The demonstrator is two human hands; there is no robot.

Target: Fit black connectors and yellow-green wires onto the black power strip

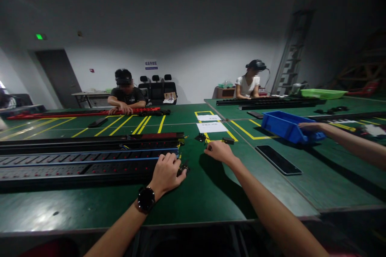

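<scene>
My left hand [165,171], with a watch on its wrist, is closed over the end of a long black rail [120,168] that has a row of red dots. Beside its thumb is a small dark part [184,167] at the rail's end. My right hand [219,151] hovers over the green table to the right, its fingers curled together; whatever they pinch is too small to make out. Just beyond those fingers lie a small black part [200,137] and a black block [228,141]. Other long black rails [90,143] lie alongside the first.
A co-worker's hand [310,127] reaches to a blue bin [279,128] on the right. In front of the bin lies a dark phone-like slab [278,160]. White paper sheets [212,127] lie mid-table. Across it sit two people, one by a red rail [144,110]. A green tray [322,94] stands farther back.
</scene>
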